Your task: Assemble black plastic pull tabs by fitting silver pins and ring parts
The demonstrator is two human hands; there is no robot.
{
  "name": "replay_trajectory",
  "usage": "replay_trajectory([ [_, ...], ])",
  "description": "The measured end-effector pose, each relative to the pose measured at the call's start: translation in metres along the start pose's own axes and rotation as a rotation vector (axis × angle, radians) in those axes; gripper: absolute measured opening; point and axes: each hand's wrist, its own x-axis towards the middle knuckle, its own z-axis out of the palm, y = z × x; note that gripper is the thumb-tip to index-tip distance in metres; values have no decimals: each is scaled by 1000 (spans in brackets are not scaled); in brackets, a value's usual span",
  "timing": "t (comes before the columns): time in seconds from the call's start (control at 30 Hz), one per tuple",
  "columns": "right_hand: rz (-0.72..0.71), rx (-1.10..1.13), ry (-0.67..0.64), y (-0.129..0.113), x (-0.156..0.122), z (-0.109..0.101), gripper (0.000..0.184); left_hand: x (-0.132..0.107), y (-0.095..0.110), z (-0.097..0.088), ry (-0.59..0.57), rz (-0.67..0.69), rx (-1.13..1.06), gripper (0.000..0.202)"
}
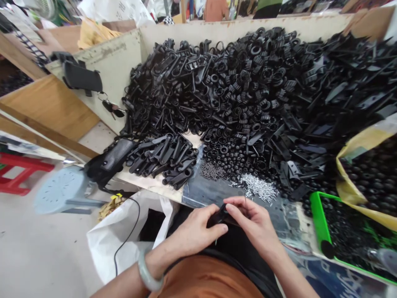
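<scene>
Both my hands meet just below the table's near edge, above my lap. My left hand (pixel 198 229), with a pale bangle on its wrist, is closed around a small black plastic part (pixel 221 216). My right hand (pixel 252 221) pinches the same part from the right, fingers pressed together on it. Just beyond my hands lie a heap of small silver pins (pixel 259 187) and a patch of dark screws (pixel 212 170). A stack of black lever-shaped parts (pixel 164 157) lies to the left of them.
A huge pile of black plastic parts (pixel 248 91) fills the walled table. A green tray (pixel 318 219) and a yellow bag (pixel 356 149) of black pieces sit at the right. A white bag (pixel 124 244), a grey stool (pixel 60 190) and a red stool (pixel 18 174) stand at the left.
</scene>
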Motion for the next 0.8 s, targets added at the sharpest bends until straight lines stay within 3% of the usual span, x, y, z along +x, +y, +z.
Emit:
replay_trajectory([
  [0.1, -7, -10, -62, -4, 3, -3, 39, 2, 6, 2, -201, -123, -352, 37],
  [0.3, -65, 32, -87, -4, 9, 1, 39, 0, 5, 9, -216, -122, -594, 44],
  [0.53, -110, -83, -162, 3, 9, -10, 35, 2, 6, 10, -160, -234, -671, 55],
  [0.8, -215, -194, -270, 5, 8, -14, 32, 0, 8, 2, -229, -290, -653, 52],
])
